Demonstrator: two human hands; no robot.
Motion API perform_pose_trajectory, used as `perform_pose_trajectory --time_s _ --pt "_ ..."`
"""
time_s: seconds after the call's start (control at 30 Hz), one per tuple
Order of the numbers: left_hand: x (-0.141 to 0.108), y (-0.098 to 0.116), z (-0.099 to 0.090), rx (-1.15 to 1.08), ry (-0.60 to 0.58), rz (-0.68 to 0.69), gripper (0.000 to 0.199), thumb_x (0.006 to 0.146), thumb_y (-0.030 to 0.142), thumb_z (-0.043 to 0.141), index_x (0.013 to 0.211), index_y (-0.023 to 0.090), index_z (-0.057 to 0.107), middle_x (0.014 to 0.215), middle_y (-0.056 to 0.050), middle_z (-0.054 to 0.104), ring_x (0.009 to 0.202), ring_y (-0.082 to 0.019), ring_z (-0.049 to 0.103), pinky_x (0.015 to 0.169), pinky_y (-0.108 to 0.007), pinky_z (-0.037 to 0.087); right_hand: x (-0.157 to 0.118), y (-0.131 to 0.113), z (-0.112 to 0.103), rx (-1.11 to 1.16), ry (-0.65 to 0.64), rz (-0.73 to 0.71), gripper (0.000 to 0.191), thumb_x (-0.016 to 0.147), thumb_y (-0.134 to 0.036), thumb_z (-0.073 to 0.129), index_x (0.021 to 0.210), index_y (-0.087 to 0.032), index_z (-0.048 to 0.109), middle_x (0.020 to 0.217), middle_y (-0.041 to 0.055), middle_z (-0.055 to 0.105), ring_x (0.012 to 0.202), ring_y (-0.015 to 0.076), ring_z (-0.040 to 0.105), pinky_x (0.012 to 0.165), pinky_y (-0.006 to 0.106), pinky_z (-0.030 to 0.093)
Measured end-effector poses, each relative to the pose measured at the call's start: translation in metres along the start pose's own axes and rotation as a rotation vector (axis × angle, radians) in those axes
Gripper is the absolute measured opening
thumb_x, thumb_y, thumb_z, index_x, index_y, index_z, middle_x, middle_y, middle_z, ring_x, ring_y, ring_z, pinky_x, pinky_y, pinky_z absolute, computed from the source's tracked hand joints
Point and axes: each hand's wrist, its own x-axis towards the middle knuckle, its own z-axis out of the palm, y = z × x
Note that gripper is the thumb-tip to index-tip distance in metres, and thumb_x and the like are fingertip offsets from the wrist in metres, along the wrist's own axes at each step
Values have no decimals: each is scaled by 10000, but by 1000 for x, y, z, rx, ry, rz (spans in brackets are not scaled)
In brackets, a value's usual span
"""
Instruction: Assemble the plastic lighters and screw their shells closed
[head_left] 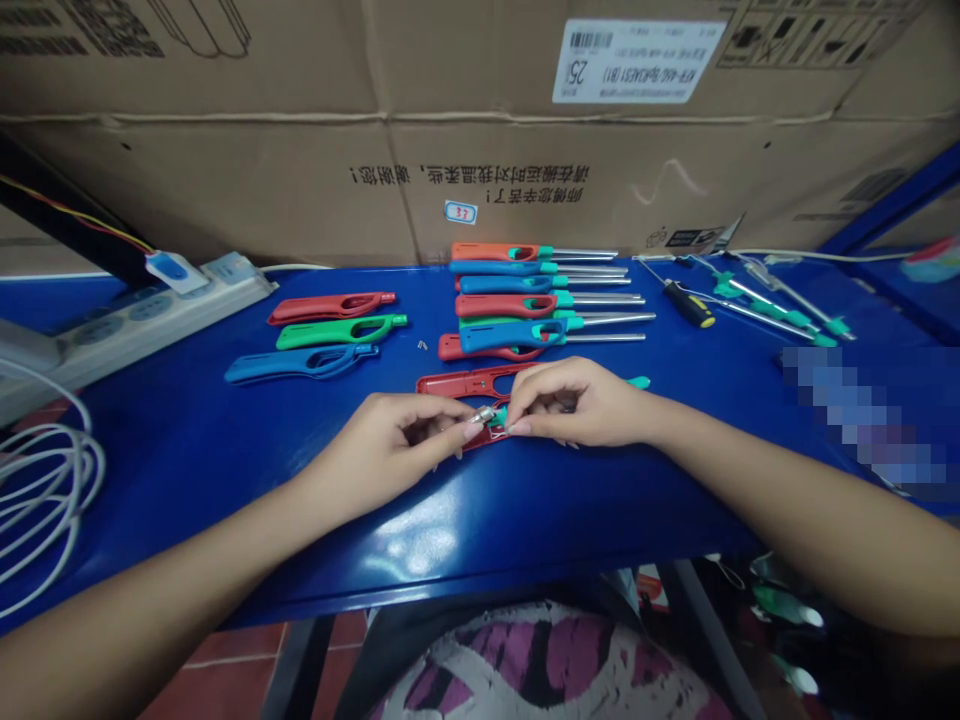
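My left hand [405,432] is closed in a pinch, with a small silvery metal fitting [484,413] between thumb and fingertips. Close beside it, my right hand [577,402] has its fingers pinched at a small green plastic piece [500,416]; the fingers partly cover it. Under both hands are two red lighter handle halves: one red half [459,385] lies behind the fingers, and the other red half [480,437] shows only in part below them. A green tip [639,383] sticks out past my right wrist; what it belongs to is hidden.
Gas lighters with metal tubes [514,305] lie stacked behind my hands. Red, green [337,331] and blue handle shells lie left, near tiny metal bits [422,345]. At right are a screwdriver [690,303] and green-ended tubes [772,318]. A power strip [135,315], coiled cable [45,490] and cardboard box [300,180] border the table.
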Motion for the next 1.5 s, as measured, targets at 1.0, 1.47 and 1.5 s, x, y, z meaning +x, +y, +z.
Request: perform_pose_trajectory --time_s 1.0,1.47,1.5 --pt "-1 5 1 22 3 36 297 876 406 678 1001 159 786 673 -14 665 553 -96 486 494 -193 367 0 1 3 103 38 155 171 893 -290 695 930 -129 654 711 -34 607 444 40 543 396 151 454" --pt "-1 2 1 14 3 33 303 876 409 678 1006 156 783 669 -14 652 560 -98 485 503 -203 369 0 2 2 104 32 149 166 897 -289 686 934 -130 656 730 -27 613 454 42 547 403 161 461" --pt "-1 2 1 14 3 33 306 877 410 678 1010 156 783 669 -14 653 561 -99 485 504 -203 369 0 2 2 105 34 151 169 895 -293 688 930 -131 656 727 -27 612 453 43 547 402 164 461"
